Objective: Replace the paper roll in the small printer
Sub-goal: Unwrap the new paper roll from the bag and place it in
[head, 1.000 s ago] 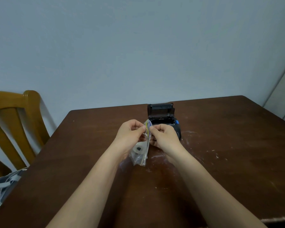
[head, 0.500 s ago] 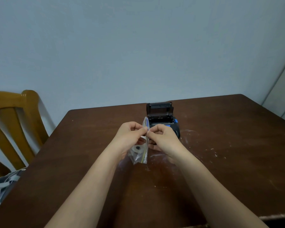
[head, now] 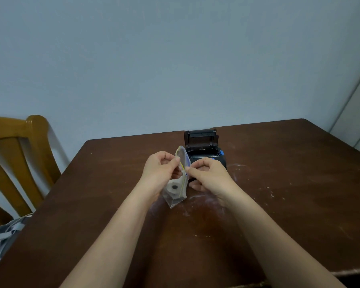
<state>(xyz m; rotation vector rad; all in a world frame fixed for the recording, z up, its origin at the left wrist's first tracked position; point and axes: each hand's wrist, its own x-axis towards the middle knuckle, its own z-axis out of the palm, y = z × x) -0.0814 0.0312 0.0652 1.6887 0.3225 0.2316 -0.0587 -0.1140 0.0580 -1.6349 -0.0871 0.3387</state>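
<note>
A small clear zip bag (head: 180,179) hangs between my hands above the brown table (head: 279,183). Inside it sits a white paper roll (head: 174,187) with a dark core. My left hand (head: 159,170) pinches the bag's left lip and my right hand (head: 208,173) pinches its right lip, and the mouth gapes slightly at the top. Just behind my hands stands the small black printer (head: 204,150) with its lid raised and its paper bay showing; a blue tab sits on its right side.
A wooden chair (head: 19,154) stands at the table's left side, with a grey bag (head: 2,235) below it. White scuff marks dot the tabletop right of the printer. A pale wall rises behind the table's far edge.
The bag's mouth has been pulled apart at the top, my two hands drawing slightly away from each other. The roll inside shows more plainly now.
</note>
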